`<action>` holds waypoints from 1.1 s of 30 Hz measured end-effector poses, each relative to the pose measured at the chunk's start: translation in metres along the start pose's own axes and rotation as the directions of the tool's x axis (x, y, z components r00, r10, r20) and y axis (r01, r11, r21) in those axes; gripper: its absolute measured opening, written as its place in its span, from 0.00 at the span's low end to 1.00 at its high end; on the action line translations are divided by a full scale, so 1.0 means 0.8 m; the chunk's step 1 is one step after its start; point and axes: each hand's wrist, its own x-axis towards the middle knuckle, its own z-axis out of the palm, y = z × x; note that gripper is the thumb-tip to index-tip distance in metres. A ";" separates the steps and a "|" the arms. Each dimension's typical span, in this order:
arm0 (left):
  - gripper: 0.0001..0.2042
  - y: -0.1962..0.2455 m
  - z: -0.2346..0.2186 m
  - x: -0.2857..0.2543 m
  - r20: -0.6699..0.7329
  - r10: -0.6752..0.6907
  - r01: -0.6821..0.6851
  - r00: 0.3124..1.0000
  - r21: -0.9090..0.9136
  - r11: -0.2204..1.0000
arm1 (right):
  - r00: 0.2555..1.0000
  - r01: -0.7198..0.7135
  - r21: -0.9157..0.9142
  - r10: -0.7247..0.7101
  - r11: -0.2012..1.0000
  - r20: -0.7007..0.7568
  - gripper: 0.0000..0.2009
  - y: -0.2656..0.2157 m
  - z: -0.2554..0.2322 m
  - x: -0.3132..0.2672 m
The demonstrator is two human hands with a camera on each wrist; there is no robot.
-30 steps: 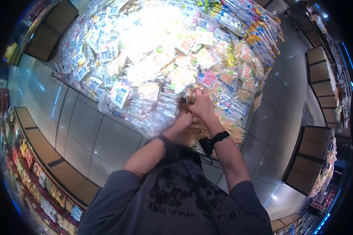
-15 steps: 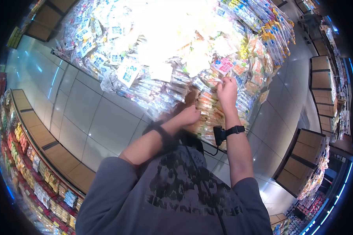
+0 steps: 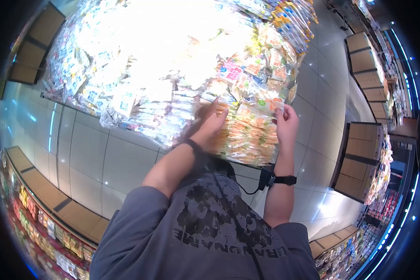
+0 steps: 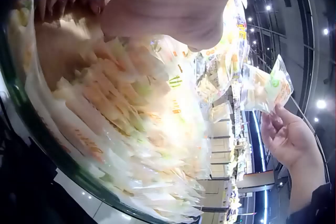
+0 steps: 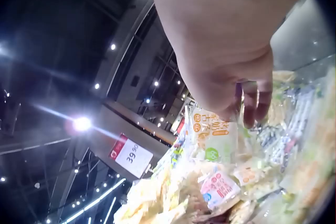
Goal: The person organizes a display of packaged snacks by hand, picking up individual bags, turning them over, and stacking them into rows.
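My right hand (image 3: 287, 122) pinches a clear snack packet (image 4: 266, 86) with orange print and a green dot by its edge, between thumb and fingers. In the left wrist view that packet is held up, apart from the stacked ones. My left hand (image 3: 211, 125) is at the near side of the heap, its fingers extended beside a brown gap among the packets. Right of it, orange-printed packets (image 3: 249, 133) stand in tight rows. In the left wrist view the left fingers are largely hidden behind the wrist.
A large heap of packets, partly washed out by glare, covers the display. A pink-labelled packet (image 3: 229, 72) lies beyond the rows. A price sign (image 5: 131, 155) stands at the heap. Wooden shelves (image 3: 357, 154) line the right, with tiled floor (image 3: 130, 151) between.
The hands, close together at first, have moved apart. My right hand has gone right and nearer with a packet. My left hand stays by the rows while the head view shifts.
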 end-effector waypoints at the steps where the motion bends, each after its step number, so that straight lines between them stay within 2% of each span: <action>1: 0.38 0.003 -0.002 -0.001 0.012 0.007 -0.007 1.000 0.007 1.000 | 1.000 -0.002 0.004 0.002 1.000 -0.015 0.09 0.004 -0.012 -0.005; 3: 0.37 0.014 -0.008 -0.003 0.154 0.005 0.014 0.988 -0.126 0.992 | 0.994 -0.060 0.058 0.065 0.996 -0.089 0.10 0.013 -0.034 -0.012; 4: 0.37 0.021 -0.011 -0.005 0.162 0.006 0.013 0.987 -0.116 0.993 | 0.993 -0.065 0.066 0.071 0.996 -0.098 0.10 0.017 -0.043 -0.014; 6: 0.38 0.030 -0.015 -0.008 0.177 -0.114 0.129 0.978 -0.071 0.989 | 0.991 -0.085 0.103 0.094 0.991 -0.091 0.10 0.019 -0.053 -0.021; 7: 0.38 0.031 -0.017 -0.009 0.178 -0.119 0.132 0.977 -0.062 0.989 | 0.991 -0.091 0.110 0.102 0.990 -0.092 0.10 0.018 -0.053 -0.024; 9: 0.37 0.029 -0.019 -0.012 0.180 -0.124 0.154 0.976 -0.159 0.975 | 0.997 -0.073 0.132 0.072 0.989 0.012 0.10 0.014 -0.052 -0.028; 10: 0.36 0.023 -0.018 -0.012 0.087 -0.128 0.132 0.988 -0.049 0.990 | 0.996 -0.084 0.136 0.082 0.987 0.015 0.10 0.010 -0.049 -0.032; 11: 0.36 0.017 -0.021 -0.015 0.084 -0.136 0.140 0.987 -0.043 0.989 | 0.990 -0.116 0.145 0.103 0.982 0.097 0.10 0.006 -0.045 -0.035; 12: 0.35 0.013 -0.026 -0.019 0.053 -0.027 0.024 0.998 0.041 0.999 | 0.976 -0.148 0.152 0.120 0.977 0.180 0.10 0.003 -0.038 -0.037; 13: 0.34 0.028 -0.034 -0.031 0.031 0.085 -0.089 0.996 0.128 0.988 | 0.974 -0.155 0.155 0.125 0.976 0.188 0.10 0.001 -0.029 -0.041; 14: 0.31 0.041 -0.038 -0.052 0.010 0.200 -0.199 0.980 0.115 0.973 | 0.954 -0.215 0.229 0.153 0.949 0.259 0.10 -0.001 -0.017 -0.045; 15: 0.31 0.067 -0.049 -0.075 0.005 0.190 -0.189 0.982 0.120 0.975 | 0.927 -0.279 0.296 0.175 0.913 0.333 0.11 0.000 -0.009 -0.049; 16: 0.28 0.088 -0.060 -0.094 0.132 0.153 -0.163 0.979 0.067 0.984 | 0.896 -0.315 0.327 0.165 0.891 0.413 0.11 0.012 -0.001 -0.049; 17: 0.26 0.094 -0.069 -0.108 0.254 0.121 -0.129 0.960 0.016 0.991 | 0.888 -0.324 0.328 0.165 0.887 0.429 0.11 0.011 0.010 -0.053; 18: 0.22 0.096 -0.064 -0.119 0.266 0.132 -0.042 0.955 -0.319 0.947 | 0.845 -0.388 0.325 0.192 0.863 0.499 0.11 0.008 0.023 -0.060; 19: 0.22 0.097 -0.072 -0.124 0.248 0.118 -0.035 0.962 -0.315 0.949 | 0.794 -0.451 0.314 0.215 0.836 0.569 0.11 0.007 0.034 -0.066; 20: 0.20 0.099 -0.081 -0.130 0.242 0.029 0.041 0.970 -0.282 0.959 | 0.747 -0.461 0.270 0.206 0.845 0.632 0.10 0.014 0.042 -0.068; 21: 0.19 0.101 -0.088 -0.135 0.234 -0.058 0.118 0.970 -0.252 0.961 | 0.732 -0.469 0.264 0.204 0.843 0.649 0.10 0.013 0.050 -0.073; 22: 0.21 0.088 -0.090 -0.137 0.245 -0.007 0.119 0.970 -0.446 0.887 | 0.707 -0.470 0.223 0.213 0.854 0.675 0.10 0.012 0.059 -0.078; 25: 0.24 0.076 -0.094 -0.151 0.152 0.011 0.076 0.988 -0.559 0.825 | 0.647 -0.456 0.132 0.226 0.880 0.728 0.10 0.012 0.072 -0.084; 27: 0.25 0.063 -0.096 -0.154 0.153 0.009 0.083 0.988 -0.586 0.806 | 0.602 -0.338 0.009 0.209 0.941 0.771 0.10 0.007 0.074 -0.083; 28: 0.25 0.060 -0.096 -0.158 0.130 0.005 0.076 0.992 -0.610 0.789 | 0.595 -0.337 0.005 0.209 0.941 0.776 0.10 0.008 0.073 -0.081; 30: 0.24 0.063 -0.098 -0.164 0.097 0.001 0.061 0.995 -0.634 0.771 | 0.687 -0.310 0.047 0.189 0.950 0.701 0.12 0.009 0.064 -0.072; 31: 0.24 0.070 -0.100 -0.168 0.076 -0.013 0.059 0.997 -0.640 0.766 | 0.683 -0.308 0.046 0.187 0.950 0.706 0.12 0.007 0.059 -0.068; 33: 0.23 0.073 -0.100 -0.174 0.055 -0.026 0.056 0.998 -0.646 0.761 | 0.808 -0.282 0.149 0.151 0.948 0.570 0.14 -0.003 0.044 -0.058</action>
